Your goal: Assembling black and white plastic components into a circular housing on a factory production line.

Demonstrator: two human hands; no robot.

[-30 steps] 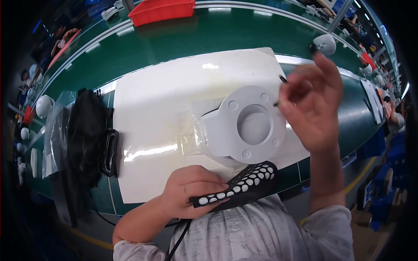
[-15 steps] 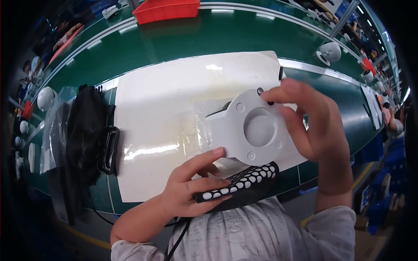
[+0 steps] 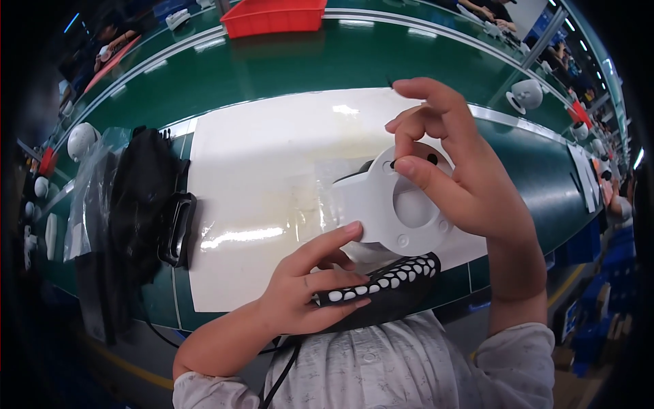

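A white round device base (image 3: 419,238) with a large central opening and shallow round recesses lies on a clear plastic bag (image 3: 325,204). My left hand (image 3: 310,276) rests its index fingertip on the base's edge, while its other fingers grip a black strip of white oval pads (image 3: 381,281). Over the far side of the base is my right hand (image 3: 449,160), its thumb and a curled finger close together, its index finger raised. A small black bit shows at the thumb tip; whether it is held is unclear. Beside it, a round black spot (image 3: 432,159) marks the base.
A white mat (image 3: 252,170) covers part of the green bench. At left lie a black pouch (image 3: 139,204), a black frame-like part (image 3: 178,230) and clear plastic wrapping (image 3: 88,198). A red bin (image 3: 272,19) stands at the back; a white rounded device (image 3: 526,94) sits back right.
My right hand has risen and moved slightly left, its index finger lifting away from the base. My left hand stays on the base and the strip. The whole view has shifted slightly.
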